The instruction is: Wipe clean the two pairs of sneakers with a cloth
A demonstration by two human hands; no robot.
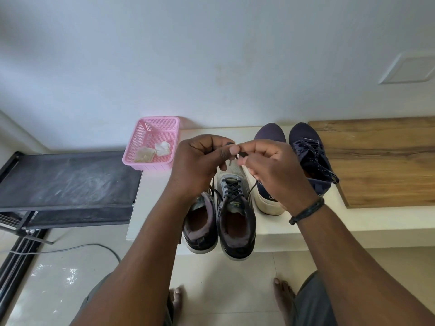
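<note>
Grey mesh sneakers with dark laces [235, 208] stand paired on the pale ledge surface [353, 222], toes toward the wall, long axes running away from the viewer. Left hand [200, 161] and right hand [273, 170] each pinch a dark lace end above them. Navy canvas sneakers [306, 156] sit just right. Pink perforated plastic basket [162, 128] holds two crumpled cloths [153, 151].

Bare ledge [160, 196] lies open left of the grey sneakers [235, 208]; pink basket [153, 142] blocks behind

A home entryway: tiled floor [223, 290], shoe rack [68, 184], ledge [353, 222].
</note>
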